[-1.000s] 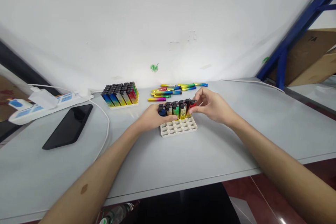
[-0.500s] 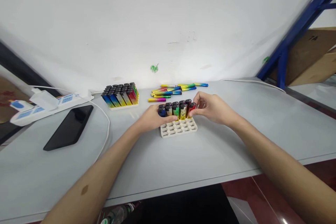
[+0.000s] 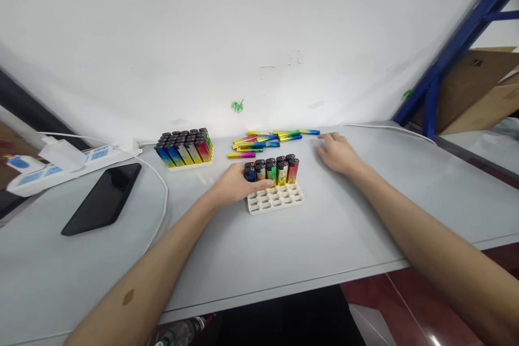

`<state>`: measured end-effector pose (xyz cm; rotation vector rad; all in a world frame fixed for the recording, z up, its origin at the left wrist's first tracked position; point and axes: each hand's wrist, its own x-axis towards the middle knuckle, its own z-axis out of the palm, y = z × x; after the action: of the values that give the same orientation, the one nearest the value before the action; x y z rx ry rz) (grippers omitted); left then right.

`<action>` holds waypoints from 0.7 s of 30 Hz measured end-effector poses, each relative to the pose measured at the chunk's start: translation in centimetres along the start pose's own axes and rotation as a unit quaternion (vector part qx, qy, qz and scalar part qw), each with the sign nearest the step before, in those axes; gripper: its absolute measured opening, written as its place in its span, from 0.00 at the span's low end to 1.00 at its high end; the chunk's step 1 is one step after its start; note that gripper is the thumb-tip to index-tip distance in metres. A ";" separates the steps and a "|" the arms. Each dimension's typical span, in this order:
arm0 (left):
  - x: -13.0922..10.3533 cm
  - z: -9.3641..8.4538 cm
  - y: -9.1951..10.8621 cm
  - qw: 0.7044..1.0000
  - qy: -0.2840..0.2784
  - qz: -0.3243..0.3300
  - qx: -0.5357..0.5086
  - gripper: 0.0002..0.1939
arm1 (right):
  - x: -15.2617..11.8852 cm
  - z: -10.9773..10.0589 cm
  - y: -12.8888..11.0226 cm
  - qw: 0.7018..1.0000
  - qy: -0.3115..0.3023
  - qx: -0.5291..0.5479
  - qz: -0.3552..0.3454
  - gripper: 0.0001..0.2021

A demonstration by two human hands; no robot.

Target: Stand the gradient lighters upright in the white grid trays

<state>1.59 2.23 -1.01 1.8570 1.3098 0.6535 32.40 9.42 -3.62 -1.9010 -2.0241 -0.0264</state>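
A white tray (image 3: 276,201) with rows of slots stands on the desk, its near slots bare. In its back rows several lighters (image 3: 283,173) with black tops stand upright, blue, green, yellow and red among them. My left hand (image 3: 237,183) is closed round the tray's left side, thumb across the front of the lighters and fingers hidden behind. My right hand (image 3: 338,154) is open with nothing in it, fingers stretched toward the right end of a loose pile of shiny rainbow-coloured slim pieces (image 3: 259,144). Whether a fingertip touches the end piece I cannot tell.
Further left, a second tray (image 3: 190,166) is filled with rainbow lighters (image 3: 184,151). A black phone (image 3: 102,199), a white cable (image 3: 165,200) and a power strip (image 3: 60,168) with plugs lie on the left. A blue metal frame (image 3: 432,102) and cardboard boxes (image 3: 470,86) stand right.
My right hand has let go of the red lighter at the tray's right end and moved back and right toward the pile. The red lighter stands in the tray. My left hand stays put.
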 end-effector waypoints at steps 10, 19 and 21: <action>-0.2 0.0 0.2 1.000 -0.007 -0.011 -0.009 0.21 | 3.2 1.1 1.6 0.997 0.008 -0.051 0.064 0.26; -0.2 0.0 0.2 1.000 -0.004 -0.005 0.007 0.22 | 0.8 -1.3 1.3 0.995 0.061 0.029 0.077 0.14; -0.1 0.0 0.1 1.000 -0.002 0.000 0.010 0.21 | 0.2 -2.1 0.8 0.976 0.122 0.154 0.096 0.12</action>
<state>1.57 2.10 -0.91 1.8732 1.3172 0.6392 33.63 9.13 -1.83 -1.7896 -1.5763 0.0943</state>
